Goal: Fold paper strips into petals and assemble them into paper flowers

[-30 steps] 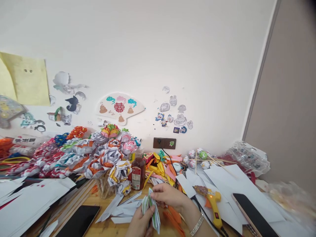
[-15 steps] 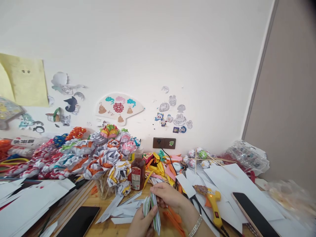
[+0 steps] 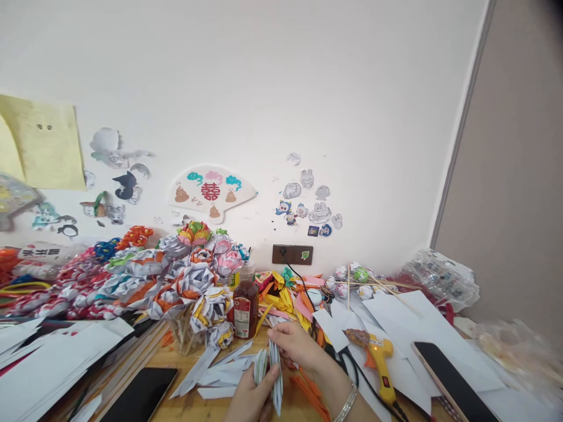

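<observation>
Low in the middle of the view, my left hand is closed round a bundle of folded paper strips, white with green edges, its thumb lying across them. My right hand, with a bracelet at the wrist, pinches the top of the same strips between thumb and fingers. The bundle is parted in two, a fanned left part and a slimmer right part. Loose white folded strips lie on the table left of my hands. Orange strips lie under my right wrist.
A yellow glue gun with its cord lies right of my hands. Phones lie at left and right. Behind stand a red-brown bottle and paper flowers. White sheets spread at right; a wall socket is at the back.
The two parts of the bundle stand slightly farther apart at the top. Both hands stay in nearly the same place, still on the strips.
</observation>
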{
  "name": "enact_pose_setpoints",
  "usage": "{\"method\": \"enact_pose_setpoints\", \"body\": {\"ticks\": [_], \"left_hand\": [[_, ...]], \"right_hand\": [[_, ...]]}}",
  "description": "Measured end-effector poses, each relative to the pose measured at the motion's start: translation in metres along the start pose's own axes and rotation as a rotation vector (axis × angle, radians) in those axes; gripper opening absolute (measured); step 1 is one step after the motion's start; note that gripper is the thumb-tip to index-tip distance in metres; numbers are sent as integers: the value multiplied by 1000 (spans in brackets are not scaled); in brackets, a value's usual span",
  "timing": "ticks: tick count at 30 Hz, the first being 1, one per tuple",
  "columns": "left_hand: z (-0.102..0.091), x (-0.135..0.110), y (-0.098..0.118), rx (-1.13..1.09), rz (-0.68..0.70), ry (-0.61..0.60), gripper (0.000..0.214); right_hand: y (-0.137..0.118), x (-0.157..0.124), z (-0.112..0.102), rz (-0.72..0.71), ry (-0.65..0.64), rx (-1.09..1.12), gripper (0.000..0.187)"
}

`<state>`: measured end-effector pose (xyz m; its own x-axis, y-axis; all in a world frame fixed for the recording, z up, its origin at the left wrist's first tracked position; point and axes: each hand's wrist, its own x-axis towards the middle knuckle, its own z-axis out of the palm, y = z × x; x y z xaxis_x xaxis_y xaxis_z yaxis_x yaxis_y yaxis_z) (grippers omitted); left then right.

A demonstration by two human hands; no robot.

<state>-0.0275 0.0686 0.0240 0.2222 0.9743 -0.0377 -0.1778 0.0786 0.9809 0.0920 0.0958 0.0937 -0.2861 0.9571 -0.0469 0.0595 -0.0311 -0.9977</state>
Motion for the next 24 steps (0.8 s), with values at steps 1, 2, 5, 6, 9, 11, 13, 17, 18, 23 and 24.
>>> {"method": "enact_pose_setpoints", "body": {"ticks": [1,2,5,6,9,11,13,17,18,23,24], "left_hand": [[0,0,0,6,6,5,66],[0,-1,0,10,9,7,64],[-1,-1,-2,16,6,-5,64],[-1,0,-3,15,2,-15,64],[-1,3,-4,6,-13,-53,67],[-2,4,-4,4,-17,-74,68],[-2,4,-2,9,-18,-103,67],[-1,-2,2,11,-17,-160,65],[0,-3,2,6,-12,-162,64],[1,-4,1,-1,0,-141,68],[1,-3,1,2,0,-136,68]], "right_hand": [[1,1,0,-9,14,2,43],[1,2,0,-19,25,5,44],[-1,1,0,-38,33,5,45],[-2,0,-1,-40,26,2,45],[-5,-3,-2,-44,7,-5,44],[-5,-4,-3,-42,13,-2,44],[-4,-3,-5,-38,39,11,44],[-2,1,-13,-37,126,58,46],[-1,2,-14,-36,140,72,47],[-1,2,-19,-6,136,126,51],[-1,2,-18,2,128,130,50]]}}
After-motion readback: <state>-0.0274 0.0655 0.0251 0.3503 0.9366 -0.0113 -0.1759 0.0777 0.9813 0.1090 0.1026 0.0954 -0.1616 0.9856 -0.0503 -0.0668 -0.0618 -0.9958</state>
